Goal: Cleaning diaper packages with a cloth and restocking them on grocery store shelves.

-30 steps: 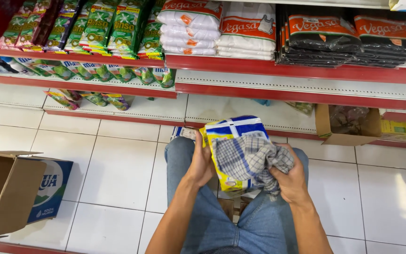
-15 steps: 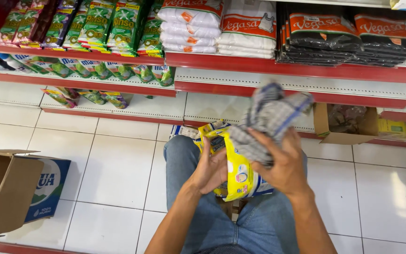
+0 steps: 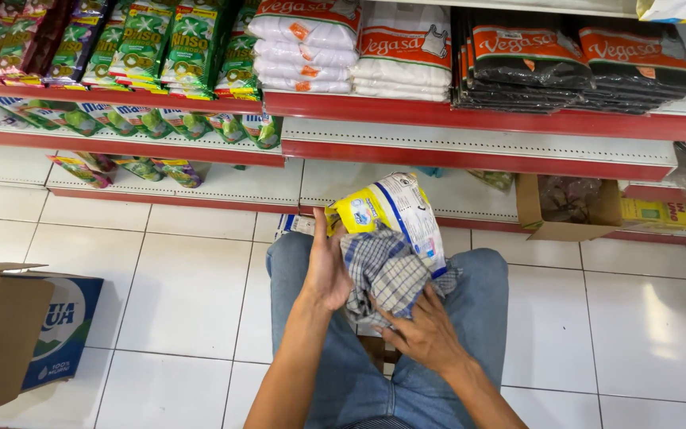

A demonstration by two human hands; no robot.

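Note:
I sit on a low stool in blue jeans, facing store shelves. My left hand (image 3: 329,270) grips a yellow, white and blue plastic packet (image 3: 395,210), holding it upright over my lap. My right hand (image 3: 426,334) presses a grey-blue checked cloth (image 3: 387,274) against the lower front of that packet. The cloth hangs bunched between my knees. More packets of the same kind (image 3: 295,225) lie on the floor tiles just past my left knee.
Red-edged shelves (image 3: 470,119) carry green sachets, white bag stacks and black bag stacks. A small open cardboard box (image 3: 569,210) stands on the bottom shelf at right. An open carton (image 3: 17,334) stands on the white floor tiles at lower left.
The cloth, raised high over the packet half a second ago, has come down onto the packet's lower front. The packet has turned upright, its printed face towards me.

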